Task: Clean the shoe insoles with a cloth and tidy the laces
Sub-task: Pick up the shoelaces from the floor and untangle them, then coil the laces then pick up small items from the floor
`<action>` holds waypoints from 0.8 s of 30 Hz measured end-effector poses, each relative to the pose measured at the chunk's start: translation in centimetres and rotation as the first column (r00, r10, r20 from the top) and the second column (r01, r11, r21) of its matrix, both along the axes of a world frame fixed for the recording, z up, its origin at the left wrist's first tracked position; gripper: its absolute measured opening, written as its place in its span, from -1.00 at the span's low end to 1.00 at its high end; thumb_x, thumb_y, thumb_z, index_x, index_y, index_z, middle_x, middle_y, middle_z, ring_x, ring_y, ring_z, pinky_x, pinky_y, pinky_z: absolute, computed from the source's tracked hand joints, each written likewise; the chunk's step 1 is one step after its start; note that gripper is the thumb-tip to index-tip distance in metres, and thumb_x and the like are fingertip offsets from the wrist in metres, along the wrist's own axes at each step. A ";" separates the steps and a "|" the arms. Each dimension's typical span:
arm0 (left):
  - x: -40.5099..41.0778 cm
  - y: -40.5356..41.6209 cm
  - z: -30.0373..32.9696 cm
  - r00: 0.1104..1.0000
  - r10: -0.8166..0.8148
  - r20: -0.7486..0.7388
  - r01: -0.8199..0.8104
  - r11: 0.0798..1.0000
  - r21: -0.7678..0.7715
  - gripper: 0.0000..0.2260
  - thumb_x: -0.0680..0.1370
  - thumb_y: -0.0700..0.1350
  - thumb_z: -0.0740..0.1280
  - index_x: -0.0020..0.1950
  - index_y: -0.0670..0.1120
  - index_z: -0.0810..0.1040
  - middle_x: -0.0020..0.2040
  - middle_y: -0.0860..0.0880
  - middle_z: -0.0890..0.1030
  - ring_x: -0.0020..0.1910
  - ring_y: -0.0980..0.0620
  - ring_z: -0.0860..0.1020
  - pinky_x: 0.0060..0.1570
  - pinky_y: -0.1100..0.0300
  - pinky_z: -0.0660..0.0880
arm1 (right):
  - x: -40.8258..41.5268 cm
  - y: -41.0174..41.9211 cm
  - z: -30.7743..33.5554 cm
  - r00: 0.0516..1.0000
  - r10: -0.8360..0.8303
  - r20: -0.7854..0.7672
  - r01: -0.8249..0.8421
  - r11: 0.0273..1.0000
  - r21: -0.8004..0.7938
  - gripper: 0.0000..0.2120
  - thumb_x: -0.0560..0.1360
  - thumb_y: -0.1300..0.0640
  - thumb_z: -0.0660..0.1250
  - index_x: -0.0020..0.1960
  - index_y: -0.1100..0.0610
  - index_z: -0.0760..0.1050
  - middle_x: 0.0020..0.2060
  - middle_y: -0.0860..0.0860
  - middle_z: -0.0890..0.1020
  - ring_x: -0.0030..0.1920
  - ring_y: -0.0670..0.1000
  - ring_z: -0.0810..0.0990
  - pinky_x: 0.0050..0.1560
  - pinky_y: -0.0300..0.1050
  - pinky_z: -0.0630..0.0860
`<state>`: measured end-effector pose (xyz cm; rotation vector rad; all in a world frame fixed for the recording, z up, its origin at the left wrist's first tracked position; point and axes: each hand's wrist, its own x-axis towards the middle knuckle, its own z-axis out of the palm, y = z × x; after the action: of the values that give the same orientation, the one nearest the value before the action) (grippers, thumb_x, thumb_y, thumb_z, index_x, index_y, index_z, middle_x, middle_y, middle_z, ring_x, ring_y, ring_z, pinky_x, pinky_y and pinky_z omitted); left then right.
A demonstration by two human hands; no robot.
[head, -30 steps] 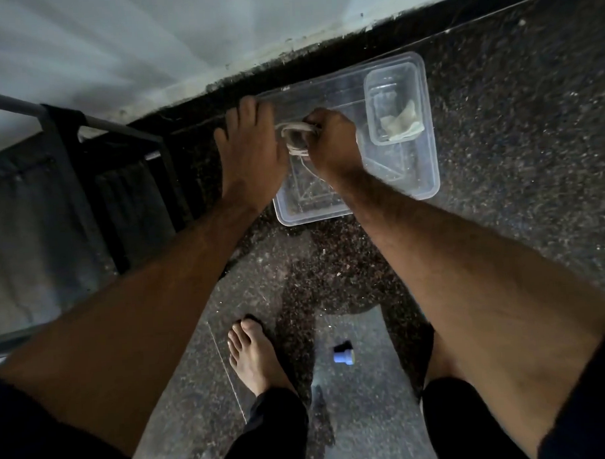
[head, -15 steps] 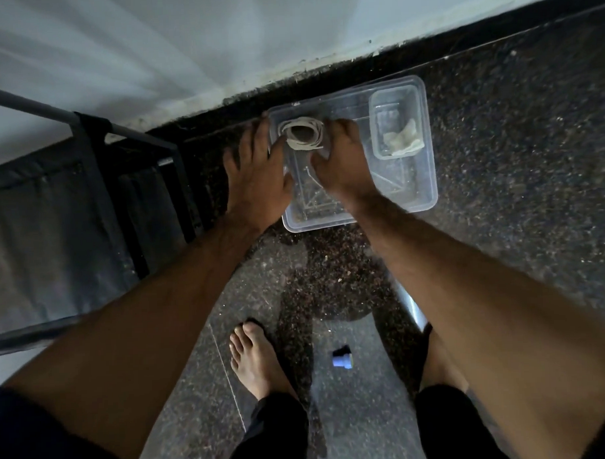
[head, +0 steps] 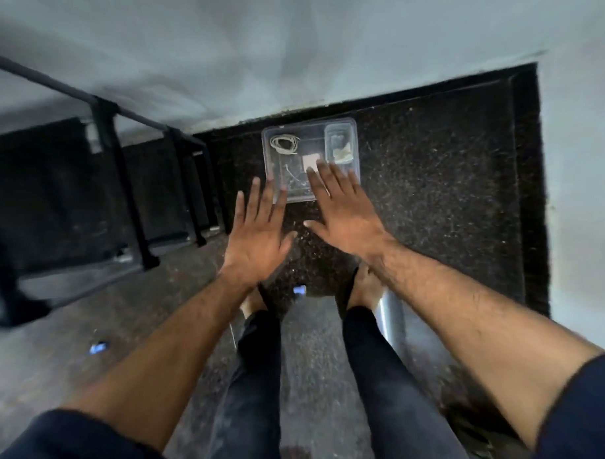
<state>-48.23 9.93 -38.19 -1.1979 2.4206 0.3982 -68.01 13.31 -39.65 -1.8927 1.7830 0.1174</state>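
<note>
Laces [head: 285,143] lie coiled in clear tray [head: 268,168]; both hands' fingers [head: 255,196] spread, holding nothing.

A home interior: dark speckled granite slab [head: 429,176] set against a plain pale wall [head: 287,41], with a black metal-framed rack [head: 121,174] left of the slab.

No legible text, label, brand, number or sign appears in the view. The small white square [head: 310,161] inside the clear plastic container [head: 275,182] shows no readable marking. The blue items on the floor [head: 99,347] are too blurred to show any lettering.
</note>
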 end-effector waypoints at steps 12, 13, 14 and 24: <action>3.4 11.2 32.6 0.959 0.268 -0.092 -0.275 0.959 -0.064 -0.28 0.62 0.18 0.18 0.64 -0.13 -0.01 0.65 -0.19 -0.06 0.63 -0.21 -0.10 0.55 -0.24 0.01 | 1.4 6.1 31.4 0.940 0.329 -0.095 -0.336 0.940 -0.064 -0.10 0.56 -0.37 0.16 0.67 0.14 -0.04 0.66 0.15 0.05 0.65 0.18 0.03 0.60 0.31 0.04; 4.4 11.9 34.2 0.944 0.310 -0.110 -0.318 0.946 -0.062 -0.28 0.62 0.18 0.18 0.64 -0.12 -0.01 0.65 -0.18 -0.07 0.63 -0.20 -0.10 0.55 -0.24 -0.01 | 2.3 6.3 33.1 0.933 0.349 -0.093 -0.356 0.931 -0.075 -0.10 0.56 -0.36 0.17 0.67 0.14 -0.05 0.66 0.15 0.04 0.65 0.18 0.03 0.60 0.31 0.03; 5.6 12.6 35.6 0.928 0.349 -0.130 -0.359 0.932 -0.057 -0.28 0.62 0.18 0.19 0.65 -0.11 -0.01 0.65 -0.17 -0.06 0.63 -0.19 -0.10 0.56 -0.24 -0.02 | 3.5 6.6 34.7 0.926 0.368 -0.085 -0.374 0.924 -0.076 -0.10 0.56 -0.35 0.18 0.67 0.13 -0.05 0.66 0.14 0.02 0.66 0.17 0.01 0.61 0.31 0.01; 22.0 23.5 42.4 0.758 0.614 -0.218 -0.643 0.759 -0.099 -0.33 0.61 0.18 0.12 0.63 -0.12 0.09 0.65 -0.17 -0.01 0.63 -0.20 -0.07 0.55 -0.27 -0.01 | 22.4 10.6 42.9 0.804 0.591 -0.060 -0.594 0.794 -0.130 -0.17 0.61 -0.31 0.16 0.68 0.10 -0.06 0.66 0.12 0.00 0.66 0.15 -0.04 0.63 0.26 -0.10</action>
<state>-26.19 33.43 4.21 -2.1505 2.1425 0.5119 -45.64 23.87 3.26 -2.5083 1.1605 0.2342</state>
